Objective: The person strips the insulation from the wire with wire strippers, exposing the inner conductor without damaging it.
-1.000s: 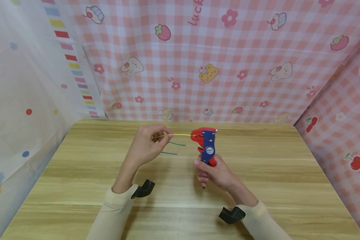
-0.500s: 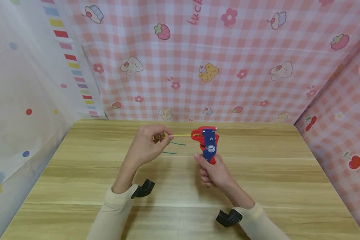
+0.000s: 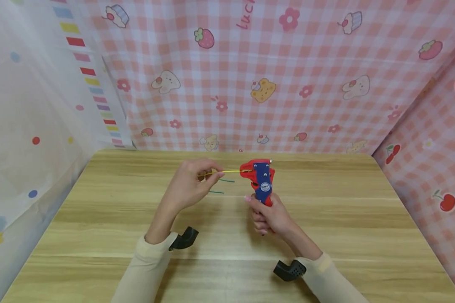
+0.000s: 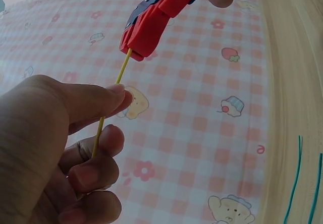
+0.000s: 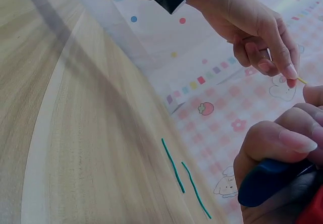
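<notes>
A yellow wire [image 3: 232,171] runs level between both hands, above the table. My left hand [image 3: 187,187] pinches it between thumb and forefinger, the other fingers curled beneath. In my right hand [image 3: 274,216] is a red and blue wire stripper [image 3: 264,176], held upright by its handles. The wire's right end goes into the stripper's red nose, which the left wrist view shows close up; the tip inside is hidden. Two short green wires, an upper one [image 3: 227,181] and a lower one [image 3: 217,192], lie on the table beyond the left hand, which partly covers them in the head view.
The wooden table [image 3: 227,269] ends at a pink checked cloth [image 3: 227,63] hanging behind it. More patterned cloth hangs at the left and right sides. A black wrist mount [image 3: 183,238] sits on the left sleeve and another mount [image 3: 289,270] on the right.
The right hand has squeezed the stripper's handles, and its red nose has closed around the wire. Most recently the left hand has shifted slightly right and the stripper slightly left.
</notes>
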{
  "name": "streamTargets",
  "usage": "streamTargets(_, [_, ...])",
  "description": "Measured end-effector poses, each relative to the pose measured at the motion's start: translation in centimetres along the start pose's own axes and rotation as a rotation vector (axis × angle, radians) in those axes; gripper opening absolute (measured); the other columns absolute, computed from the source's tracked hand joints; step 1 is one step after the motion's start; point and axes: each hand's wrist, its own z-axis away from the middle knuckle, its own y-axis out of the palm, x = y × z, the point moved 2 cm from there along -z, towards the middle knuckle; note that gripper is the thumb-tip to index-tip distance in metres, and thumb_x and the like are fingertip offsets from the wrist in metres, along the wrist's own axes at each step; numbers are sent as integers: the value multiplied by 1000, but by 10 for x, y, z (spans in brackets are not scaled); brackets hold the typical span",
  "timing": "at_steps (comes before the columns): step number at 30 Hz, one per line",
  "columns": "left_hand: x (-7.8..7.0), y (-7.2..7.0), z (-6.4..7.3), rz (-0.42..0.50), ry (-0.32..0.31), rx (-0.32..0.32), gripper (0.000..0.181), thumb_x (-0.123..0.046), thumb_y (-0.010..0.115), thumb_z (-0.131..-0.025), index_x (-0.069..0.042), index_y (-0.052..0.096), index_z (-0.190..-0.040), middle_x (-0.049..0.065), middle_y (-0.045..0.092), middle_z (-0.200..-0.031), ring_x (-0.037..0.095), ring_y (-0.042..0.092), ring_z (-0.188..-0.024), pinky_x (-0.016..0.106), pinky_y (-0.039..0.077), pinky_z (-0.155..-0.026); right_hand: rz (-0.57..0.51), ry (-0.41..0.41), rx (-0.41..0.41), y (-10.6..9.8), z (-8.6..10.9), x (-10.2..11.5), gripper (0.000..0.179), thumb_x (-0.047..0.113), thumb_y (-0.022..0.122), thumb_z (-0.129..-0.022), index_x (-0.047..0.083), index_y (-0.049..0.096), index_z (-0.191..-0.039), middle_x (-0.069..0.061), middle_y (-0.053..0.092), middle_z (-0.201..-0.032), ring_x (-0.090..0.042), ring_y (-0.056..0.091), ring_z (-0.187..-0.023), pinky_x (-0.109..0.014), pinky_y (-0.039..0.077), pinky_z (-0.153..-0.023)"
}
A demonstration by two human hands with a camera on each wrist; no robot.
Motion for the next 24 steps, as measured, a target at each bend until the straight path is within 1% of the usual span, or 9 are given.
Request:
streamTargets(8, [1,-1,0,5,0,4,6,-16,74,-96,-14,79,-97,-3,70,-81,11,45,-58,23,36,-54,-1,-39,40,2,1,1,26,27,55,-107,12,44,-91,7,38,-57,-11,39,-44,-23,41,-45])
streamTargets(17, [1,-4,2,18,-22,10,5,-16,74,-95,-15,79,-95,-3,72,-84,11,45,-59,24,37,-54,-26,-26,49,3,0,0,25,26,56,-107,10,43,-92,5,38,-58,-19,35,-45,-23,43,-46])
streamTargets(24, [2,-5,2,20,-31,15,5,-16,74,-95,-16,79,-95,-3,71,-82,11,45,-58,24,36,-54,-32,-31,57,3,-1,-2,23,25,54,-108,10,43,-93,5,38,-59,-18,36,-45,-23,43,-47])
